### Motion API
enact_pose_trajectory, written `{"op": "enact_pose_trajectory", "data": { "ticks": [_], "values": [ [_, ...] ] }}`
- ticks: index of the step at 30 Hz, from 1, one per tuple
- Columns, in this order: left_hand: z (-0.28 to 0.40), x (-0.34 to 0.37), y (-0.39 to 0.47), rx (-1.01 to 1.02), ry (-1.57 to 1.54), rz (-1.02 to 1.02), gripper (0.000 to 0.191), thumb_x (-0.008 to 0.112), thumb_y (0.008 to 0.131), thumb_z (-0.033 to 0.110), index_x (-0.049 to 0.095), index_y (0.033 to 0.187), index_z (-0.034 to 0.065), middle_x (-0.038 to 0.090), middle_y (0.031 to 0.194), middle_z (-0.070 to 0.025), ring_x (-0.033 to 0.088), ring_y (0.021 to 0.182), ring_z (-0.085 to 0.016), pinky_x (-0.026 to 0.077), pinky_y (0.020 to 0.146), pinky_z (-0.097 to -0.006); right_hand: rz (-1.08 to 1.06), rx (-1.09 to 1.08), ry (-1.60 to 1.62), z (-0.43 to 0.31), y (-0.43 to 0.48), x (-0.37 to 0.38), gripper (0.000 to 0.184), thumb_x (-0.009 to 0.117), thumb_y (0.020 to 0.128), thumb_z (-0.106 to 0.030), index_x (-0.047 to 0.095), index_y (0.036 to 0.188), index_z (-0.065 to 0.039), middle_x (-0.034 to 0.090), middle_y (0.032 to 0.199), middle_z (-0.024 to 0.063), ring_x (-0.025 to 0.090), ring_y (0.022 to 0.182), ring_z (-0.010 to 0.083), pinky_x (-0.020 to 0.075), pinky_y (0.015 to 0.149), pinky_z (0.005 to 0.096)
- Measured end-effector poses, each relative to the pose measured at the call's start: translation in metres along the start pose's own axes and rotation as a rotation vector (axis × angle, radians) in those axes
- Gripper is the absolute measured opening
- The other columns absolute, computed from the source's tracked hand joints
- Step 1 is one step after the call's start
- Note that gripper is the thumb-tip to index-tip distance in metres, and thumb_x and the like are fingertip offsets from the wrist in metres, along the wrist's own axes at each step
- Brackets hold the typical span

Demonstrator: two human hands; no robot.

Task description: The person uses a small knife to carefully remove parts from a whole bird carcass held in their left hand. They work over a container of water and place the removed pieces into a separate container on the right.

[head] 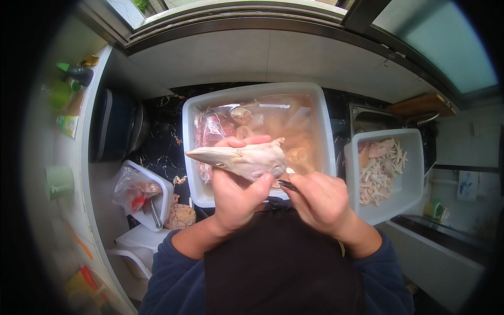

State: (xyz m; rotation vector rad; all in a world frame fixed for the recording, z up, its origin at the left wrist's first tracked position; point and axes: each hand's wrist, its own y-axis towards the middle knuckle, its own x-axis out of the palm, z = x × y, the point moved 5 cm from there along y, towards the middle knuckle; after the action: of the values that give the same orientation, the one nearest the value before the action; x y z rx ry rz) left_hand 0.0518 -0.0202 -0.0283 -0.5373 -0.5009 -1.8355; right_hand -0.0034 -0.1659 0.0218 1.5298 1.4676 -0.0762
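My left hand (238,193) holds a plucked bird's head (252,159), likely a duck's or goose's, its beak pointing left. My right hand (325,197) grips a small dark tool (289,186), perhaps tweezers, with its tip at the near right end of the head; its exact kind cannot be told. Both hands are over the near part of a large white plastic tub (328,138) of cloudy pinkish water. In the water lie printed plastic packages (212,128) at the left and pale pieces of meat (297,155).
On the right, a white tub (413,177) with poultry feet (380,169) stands by a metal sink (374,118). On the left, a small white container (167,189) holds a plastic bag (132,185) and a metal-handled utensil (156,214). A crumpled cloth (181,215) lies beside it.
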Motion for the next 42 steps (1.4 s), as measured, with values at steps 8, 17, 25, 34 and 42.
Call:
{"op": "enact_pose_trajectory", "data": {
  "ticks": [8,17,25,34,42],
  "values": [
    [0.0,0.002,-0.002,-0.142,-0.212,0.093,0.06,0.067,0.083,-0.002,0.034,0.131,0.0096,0.048,0.138,-0.0239,0.054,0.121,-0.028,0.046,0.104,-0.0434,-0.009,0.266,0.213,0.002,0.0,0.001,0.018,0.073,0.085,-0.003,0.061,0.098,0.002,0.061,0.073,0.0122,0.061,0.058,0.0266,0.0477,0.052,0.0342],
    [0.001,0.015,-0.007,-0.157,-0.19,0.028,0.058,0.065,0.085,-0.001,0.033,0.132,0.0106,0.043,0.143,-0.0293,0.052,0.127,-0.033,0.043,0.108,-0.0479,0.039,0.577,0.523,0.012,-0.004,0.007,0.014,0.063,0.097,-0.008,0.055,0.103,0.001,0.064,0.079,0.0102,0.063,0.066,0.0167,0.0498,0.06,0.0296],
    [0.0,-0.001,-0.011,-0.239,-0.12,-0.059,0.067,0.076,0.082,0.019,0.037,0.135,0.0071,0.044,0.143,-0.0292,0.052,0.128,-0.035,0.046,0.105,-0.0493,-0.051,0.625,0.796,0.026,-0.007,0.007,0.012,0.057,0.101,-0.011,0.055,0.103,0.001,0.058,0.083,0.006,0.052,0.072,0.0102,0.0453,0.065,0.0268],
    [0.008,-0.035,-0.01,-0.683,-0.233,-0.387,0.063,0.062,0.092,0.055,0.054,0.119,-0.0005,0.056,0.127,-0.0195,0.057,0.121,-0.03,0.05,0.099,-0.0399,-0.421,0.276,0.577,0.025,0.027,-0.007,0.01,0.063,0.093,-0.005,0.056,0.099,0.001,0.06,0.08,0.0117,0.06,0.069,0.0246,0.0476,0.063,0.0331],
    [0.018,-0.004,-0.013,-0.421,0.065,-0.2,0.03,0.057,0.097,0.004,0.045,0.125,0.0031,0.053,0.118,-0.0077,0.053,0.109,-0.015,0.045,0.093,-0.0308,-0.529,0.226,0.558,0.03,0.043,0.013,0.011,0.064,0.091,-0.001,0.056,0.099,0.001,0.063,0.078,0.0141,0.063,0.067,0.0267,0.0478,0.06,0.0338]
  ]
}}
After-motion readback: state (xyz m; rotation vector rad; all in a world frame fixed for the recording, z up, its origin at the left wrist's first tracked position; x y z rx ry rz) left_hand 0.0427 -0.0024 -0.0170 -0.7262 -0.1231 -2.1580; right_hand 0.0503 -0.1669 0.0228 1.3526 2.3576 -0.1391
